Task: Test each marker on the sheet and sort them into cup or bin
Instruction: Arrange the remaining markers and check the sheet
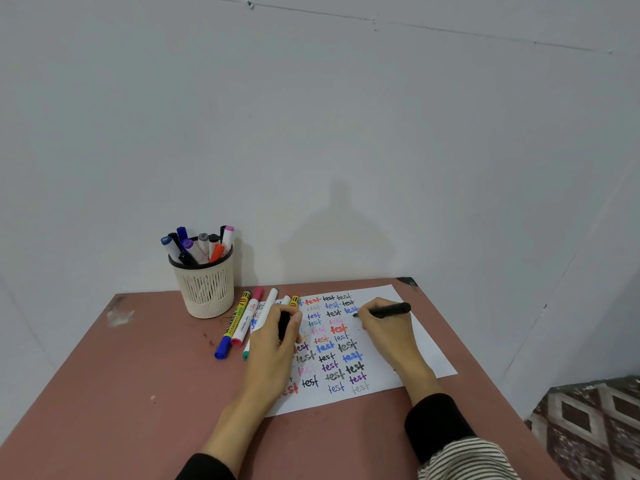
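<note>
A white sheet (408, 344) covered in coloured "test" words lies on the table. My right hand (386, 329) grips a black marker (388, 310), its tip touching the sheet near the top right words. My left hand (273, 337) rests on the sheet's left part and holds a black cap (284, 325). Several loose markers lie left of the sheet, among them a yellow one with a blue cap (232, 327) and a white one with a pink cap (246, 318). A cream mesh cup (205, 289) holds several markers at the back left.
The reddish-brown table (138, 393) stands against a white wall. Its right edge drops to a patterned floor (588, 417). No bin is in view.
</note>
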Action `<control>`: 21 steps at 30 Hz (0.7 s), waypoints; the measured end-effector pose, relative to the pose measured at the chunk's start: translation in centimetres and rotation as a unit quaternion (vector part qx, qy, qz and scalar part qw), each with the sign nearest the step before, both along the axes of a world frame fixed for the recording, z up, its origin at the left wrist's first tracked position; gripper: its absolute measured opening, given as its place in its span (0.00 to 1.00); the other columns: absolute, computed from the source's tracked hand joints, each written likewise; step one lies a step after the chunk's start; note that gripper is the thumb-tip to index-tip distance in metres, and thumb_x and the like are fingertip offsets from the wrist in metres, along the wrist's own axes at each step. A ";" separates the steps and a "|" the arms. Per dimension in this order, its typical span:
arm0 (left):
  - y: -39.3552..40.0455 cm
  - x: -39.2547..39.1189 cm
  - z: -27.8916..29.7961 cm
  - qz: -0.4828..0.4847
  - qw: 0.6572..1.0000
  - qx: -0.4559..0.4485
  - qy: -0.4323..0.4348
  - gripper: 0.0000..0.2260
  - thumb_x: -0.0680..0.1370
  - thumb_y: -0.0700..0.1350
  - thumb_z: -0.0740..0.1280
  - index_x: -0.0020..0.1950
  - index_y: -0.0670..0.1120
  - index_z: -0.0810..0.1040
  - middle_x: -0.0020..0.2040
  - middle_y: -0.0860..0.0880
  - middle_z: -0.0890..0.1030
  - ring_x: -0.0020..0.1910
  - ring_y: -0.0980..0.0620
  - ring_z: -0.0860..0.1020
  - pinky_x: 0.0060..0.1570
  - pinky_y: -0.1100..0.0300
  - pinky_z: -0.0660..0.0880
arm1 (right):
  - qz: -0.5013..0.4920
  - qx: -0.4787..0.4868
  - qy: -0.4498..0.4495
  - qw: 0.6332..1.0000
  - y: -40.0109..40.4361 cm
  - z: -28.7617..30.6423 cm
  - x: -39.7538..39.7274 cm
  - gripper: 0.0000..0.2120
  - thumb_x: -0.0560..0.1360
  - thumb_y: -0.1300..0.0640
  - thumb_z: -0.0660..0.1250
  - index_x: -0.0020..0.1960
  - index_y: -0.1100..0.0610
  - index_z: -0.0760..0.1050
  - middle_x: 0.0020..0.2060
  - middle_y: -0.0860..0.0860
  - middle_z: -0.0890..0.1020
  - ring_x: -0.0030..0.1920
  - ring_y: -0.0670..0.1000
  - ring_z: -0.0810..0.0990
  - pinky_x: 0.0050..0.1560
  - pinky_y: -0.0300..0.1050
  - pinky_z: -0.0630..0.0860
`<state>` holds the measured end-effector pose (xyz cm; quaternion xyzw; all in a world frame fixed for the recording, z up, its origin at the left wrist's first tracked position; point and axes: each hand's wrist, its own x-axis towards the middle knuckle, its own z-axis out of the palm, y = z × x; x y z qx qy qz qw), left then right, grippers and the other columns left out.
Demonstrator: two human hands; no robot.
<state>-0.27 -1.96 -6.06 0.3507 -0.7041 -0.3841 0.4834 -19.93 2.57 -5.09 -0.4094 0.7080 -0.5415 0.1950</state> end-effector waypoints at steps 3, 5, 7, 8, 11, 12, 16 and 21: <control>0.0 0.0 0.0 -0.002 1.000 0.002 0.001 0.05 0.82 0.49 0.61 0.47 0.53 0.74 0.34 0.48 0.77 0.29 0.59 0.70 0.31 0.67 0.67 | 0.005 0.008 0.002 1.000 -0.1 -0.1 0.0 0.06 0.72 0.62 0.67 0.37 0.61 0.78 0.32 0.52 0.80 0.35 0.46 0.78 0.39 0.37 0.73; 0.1 0.0 0.1 -0.002 1.000 0.003 0.001 0.05 0.82 0.49 0.61 0.47 0.53 0.74 0.33 0.49 0.77 0.29 0.59 0.69 0.31 0.67 0.67 | 0.000 0.009 -0.014 1.000 0.0 0.0 -0.1 0.07 0.72 0.62 0.67 0.36 0.61 0.77 0.30 0.49 0.79 0.35 0.46 0.77 0.39 0.38 0.73; 0.0 0.0 0.0 -0.003 1.000 0.006 0.001 0.05 0.82 0.49 0.61 0.48 0.52 0.75 0.33 0.50 0.77 0.28 0.59 0.70 0.31 0.67 0.67 | -0.012 0.003 -0.017 1.000 0.0 0.0 -0.1 0.06 0.73 0.62 0.67 0.37 0.62 0.76 0.30 0.51 0.79 0.34 0.46 0.77 0.37 0.37 0.72; 0.0 0.0 0.0 -0.003 1.000 0.007 0.000 0.05 0.82 0.49 0.61 0.48 0.52 0.75 0.33 0.50 0.77 0.29 0.59 0.70 0.31 0.66 0.68 | -0.015 0.001 -0.013 1.000 0.0 -0.1 -0.2 0.06 0.73 0.63 0.66 0.37 0.63 0.76 0.31 0.53 0.79 0.33 0.46 0.76 0.35 0.35 0.72; 0.0 0.0 0.0 -0.005 1.000 0.006 0.000 0.05 0.82 0.49 0.61 0.48 0.53 0.75 0.33 0.49 0.77 0.29 0.59 0.70 0.31 0.67 0.68 | -0.008 0.003 0.001 1.000 0.1 -0.1 -0.1 0.06 0.73 0.63 0.66 0.39 0.66 0.76 0.34 0.59 0.78 0.33 0.45 0.74 0.32 0.31 0.69; 0.0 0.0 0.0 -0.005 1.000 0.005 -0.002 0.05 0.82 0.49 0.61 0.48 0.53 0.75 0.33 0.49 0.77 0.29 0.59 0.70 0.31 0.67 0.68 | -0.006 0.005 0.001 1.000 0.0 -0.1 -0.1 0.06 0.73 0.63 0.66 0.40 0.66 0.76 0.35 0.59 0.79 0.33 0.45 0.74 0.33 0.31 0.70; 0.0 0.0 0.0 -0.001 1.000 0.010 -0.005 0.05 0.82 0.48 0.61 0.48 0.52 0.75 0.33 0.49 0.77 0.28 0.59 0.69 0.30 0.66 0.68 | -0.020 0.003 -0.025 0.999 -0.1 -0.1 -0.2 0.05 0.73 0.63 0.67 0.38 0.63 0.77 0.33 0.54 0.80 0.35 0.47 0.77 0.35 0.34 0.72; 0.0 0.0 0.0 -0.003 1.000 0.010 -0.009 0.05 0.82 0.49 0.61 0.48 0.53 0.75 0.33 0.49 0.77 0.28 0.58 0.70 0.31 0.63 0.68 | -0.023 0.003 -0.026 0.999 -0.2 -0.1 -0.2 0.06 0.74 0.62 0.67 0.41 0.65 0.77 0.34 0.56 0.80 0.33 0.45 0.75 0.33 0.32 0.72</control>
